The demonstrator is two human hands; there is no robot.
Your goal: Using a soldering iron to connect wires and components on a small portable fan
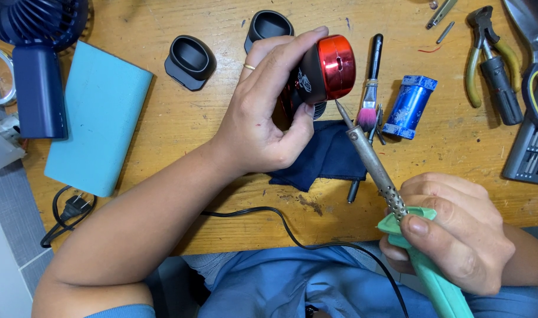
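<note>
Left hand (263, 121) is wrapped around a small round gadget (322, 73), fingers curled over its dark body, thumb pressed under; its glossy red metallic cap faces right, held up over the middle of the worn wooden bench (180, 123). Right hand (451, 232) pinches a soldering iron (381, 182) by its mint-green plastic handle, thumb on top; the perforated steel shaft slants up-left and the pointed tip sits just under the red cap, touching or nearly so, hard to call. Beneath, a crumpled navy cloth (328, 156). Just right, a pink-bristled brush (370, 82) and a shiny blue cylinder (409, 106). Far side, two black oval cups (189, 59). Left, a flat teal slab (95, 118) with rounded corners and a navy fan (36, 65). Far right, yellow-handled pliers (487, 53).
</note>
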